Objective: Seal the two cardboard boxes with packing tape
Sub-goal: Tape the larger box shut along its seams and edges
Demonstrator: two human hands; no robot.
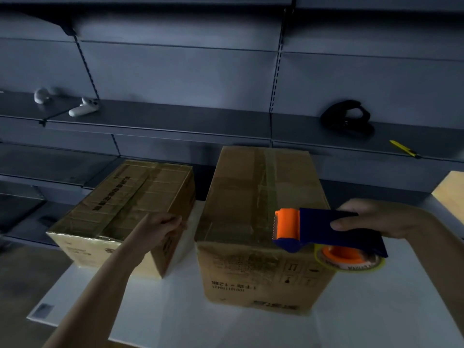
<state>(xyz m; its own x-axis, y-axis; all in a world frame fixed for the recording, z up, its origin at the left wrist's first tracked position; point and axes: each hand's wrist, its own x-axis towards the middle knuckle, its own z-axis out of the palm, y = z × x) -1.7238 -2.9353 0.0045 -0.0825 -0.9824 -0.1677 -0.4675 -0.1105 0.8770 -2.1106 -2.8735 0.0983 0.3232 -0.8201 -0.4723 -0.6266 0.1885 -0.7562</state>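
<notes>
Taping station: tape dispenser [326, 229] held over the right box [251, 209], left box [120, 204] steadied.

Right hand [371, 219] gripping the dispenser's blue handle, fingers [350, 211] curled over the top, thumb along the near side. Orange toothed head over the right box's top near-right corner; contact with the cardboard unclear. Tape roll [351, 262] hanging just past that box's right side. Left hand [163, 227] closed on the left box's top right edge, fingers [175, 219] curled over it. Left box skewed at the tabletop's [226, 327] far-left corner, right box mid-tabletop by the far edge, narrow gap between. Both top seams already under tape.
</notes>
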